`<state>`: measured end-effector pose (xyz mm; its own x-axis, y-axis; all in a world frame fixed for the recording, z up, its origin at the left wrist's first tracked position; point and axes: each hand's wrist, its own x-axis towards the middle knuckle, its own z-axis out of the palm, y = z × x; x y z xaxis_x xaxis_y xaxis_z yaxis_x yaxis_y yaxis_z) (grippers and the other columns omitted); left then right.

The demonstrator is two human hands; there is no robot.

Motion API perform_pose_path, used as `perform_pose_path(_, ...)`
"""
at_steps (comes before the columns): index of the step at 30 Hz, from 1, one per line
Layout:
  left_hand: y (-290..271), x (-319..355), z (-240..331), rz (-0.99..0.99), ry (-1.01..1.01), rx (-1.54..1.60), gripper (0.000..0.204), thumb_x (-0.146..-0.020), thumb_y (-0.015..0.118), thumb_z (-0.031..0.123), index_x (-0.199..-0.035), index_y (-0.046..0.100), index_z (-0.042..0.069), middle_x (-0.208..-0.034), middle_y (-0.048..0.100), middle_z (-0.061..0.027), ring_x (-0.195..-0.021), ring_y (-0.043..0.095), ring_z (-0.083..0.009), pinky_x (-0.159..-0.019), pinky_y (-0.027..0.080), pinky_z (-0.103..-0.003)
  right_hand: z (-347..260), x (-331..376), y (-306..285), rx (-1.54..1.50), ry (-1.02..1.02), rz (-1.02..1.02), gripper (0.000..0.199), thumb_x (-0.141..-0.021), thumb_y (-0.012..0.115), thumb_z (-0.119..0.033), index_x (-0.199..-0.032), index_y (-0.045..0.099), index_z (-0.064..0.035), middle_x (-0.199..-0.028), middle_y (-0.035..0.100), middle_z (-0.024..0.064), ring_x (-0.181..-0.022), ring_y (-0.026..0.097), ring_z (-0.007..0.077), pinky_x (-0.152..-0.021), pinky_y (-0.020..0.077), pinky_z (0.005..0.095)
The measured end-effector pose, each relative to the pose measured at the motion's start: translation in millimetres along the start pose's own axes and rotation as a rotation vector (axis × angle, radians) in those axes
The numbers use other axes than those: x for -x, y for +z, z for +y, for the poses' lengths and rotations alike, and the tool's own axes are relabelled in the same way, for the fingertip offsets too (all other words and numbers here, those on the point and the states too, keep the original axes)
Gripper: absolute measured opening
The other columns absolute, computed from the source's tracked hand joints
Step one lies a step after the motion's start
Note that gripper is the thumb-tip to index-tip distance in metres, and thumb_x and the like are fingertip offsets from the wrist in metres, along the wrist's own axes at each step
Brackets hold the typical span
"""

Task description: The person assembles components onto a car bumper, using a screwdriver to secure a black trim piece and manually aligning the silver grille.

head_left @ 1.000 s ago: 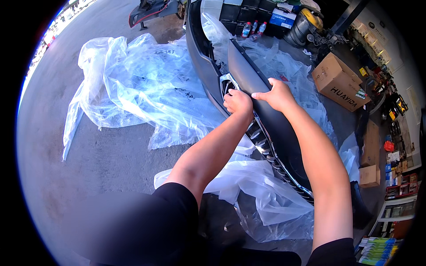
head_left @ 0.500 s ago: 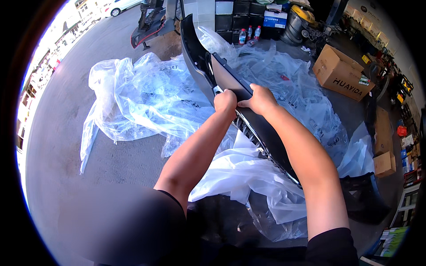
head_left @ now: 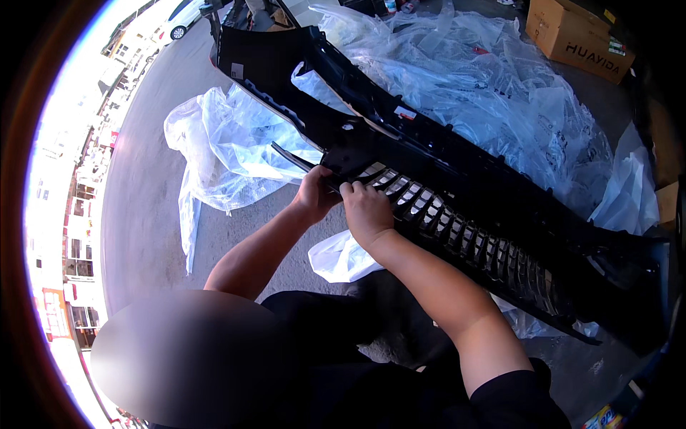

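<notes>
A long black car bumper (head_left: 457, 164) lies across clear plastic sheeting (head_left: 229, 150) on the ground, running from upper left to lower right. Its grille (head_left: 457, 229) with chrome-tipped slats faces me. My left hand (head_left: 316, 194) grips the near edge of the bumper at the grille's left end. My right hand (head_left: 366, 211) sits right beside it, fingers pressed on the first grille slats. Both forearms come up from the lower edge.
More crumpled clear plastic (head_left: 514, 93) lies behind the bumper. A brown cardboard box (head_left: 579, 32) stands at the upper right. Grey concrete ground (head_left: 150, 214) spreads to the left, with a white car (head_left: 179, 18) far off at the top left.
The view has swung so the bumper now lies broadside before me. My hands have shifted down from its top edge to the left end of the grille.
</notes>
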<state>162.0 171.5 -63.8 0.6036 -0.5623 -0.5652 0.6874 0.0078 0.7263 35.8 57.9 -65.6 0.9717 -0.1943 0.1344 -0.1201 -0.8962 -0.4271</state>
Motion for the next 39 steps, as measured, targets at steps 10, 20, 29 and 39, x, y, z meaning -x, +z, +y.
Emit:
perform_pose_path(10, -74.7, -39.0, -123.4, -0.032, 0.154, 0.157, 0.048, -0.091, 0.057, 0.032, -0.125, 0.060, -0.002, -0.117, 0.069, -0.0161, -0.110, 0.065, -0.0300, -0.105, 0.046, -0.045, 64.9, 205.7, -5.1, -0.359, -0.338, 0.000, 0.025, -0.087, 0.068, -0.009, -0.111, 0.073, -0.0080, -0.117, 0.069, 0.0079, -0.108, 0.067, 0.0264, -0.094, 0.0551, 0.0376)
perform_pose_path(20, -70.1, -87.5, -120.3, 0.014, 0.152, 0.230, 0.045, -0.089, 0.055, 0.030, -0.122, 0.059, -0.001, -0.113, 0.067, -0.0158, -0.107, 0.064, -0.0300, -0.099, 0.049, -0.044, 165.9, 402.4, 17.1, -1.581, 1.654, 0.301, 0.081, -0.088, 0.067, -0.049, -0.149, 0.041, -0.0033, -0.148, 0.050, 0.0178, -0.130, 0.057, 0.0351, -0.106, 0.0470, 0.0560)
perform_pose_path(29, -95.0, -96.4, -146.3, 0.035, 0.048, 0.282, 0.054, -0.086, 0.056, 0.038, -0.125, 0.058, 0.000, -0.114, 0.066, -0.0167, -0.106, 0.064, -0.0327, -0.097, 0.051, -0.046, 237.3, 425.2, 27.4, -1.316, 2.004, 1.195, 0.041, -0.102, 0.050, -0.016, -0.140, 0.053, -0.0007, -0.140, 0.056, 0.0173, -0.132, 0.055, 0.0324, -0.107, 0.0515, 0.0474)
perform_pose_path(39, -129.4, -87.2, -192.2, -0.176, 0.104, 0.320, 0.063, -0.086, 0.074, 0.037, -0.133, 0.058, -0.001, -0.129, 0.064, -0.0168, -0.123, 0.059, -0.0296, -0.116, 0.039, -0.045, 222.4, 355.2, -19.3, -0.409, 2.125, 0.809, 0.057, -0.103, 0.058, -0.028, -0.146, 0.043, 0.0061, -0.144, 0.052, 0.0244, -0.128, 0.057, 0.0353, -0.112, 0.0451, 0.0454)
